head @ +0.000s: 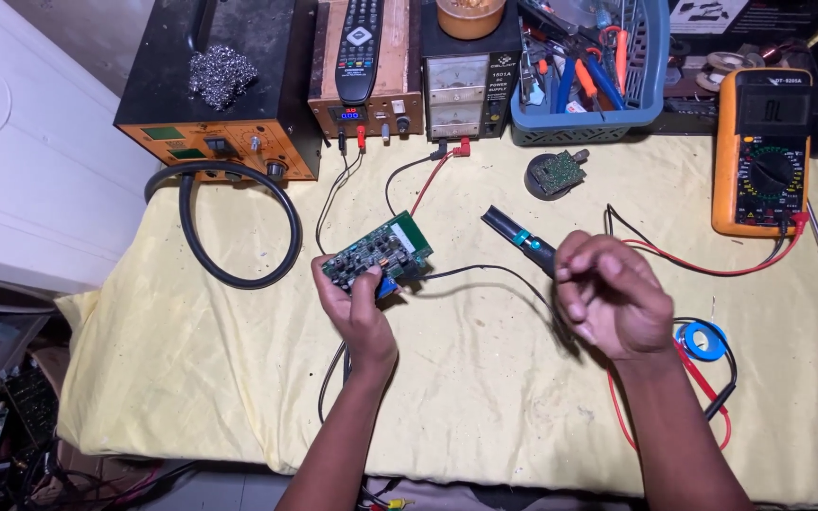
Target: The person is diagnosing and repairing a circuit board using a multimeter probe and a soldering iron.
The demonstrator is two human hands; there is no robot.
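Circuit board held up over the yellow-clothed worktop [191, 378]

Left hand [357, 308] has its grip closed on a green circuit board [378, 254], tilted above the cloth; right hand [613, 295] is curled narrow around a black probe [521, 237], just right of the board.

Bench w/ yellow cloth [485, 407]. Orange multimeter [762, 151] at right, blue tool basket [587, 121] at back, remote [359, 47] atop a power supply, round board [555, 173] nr basket.
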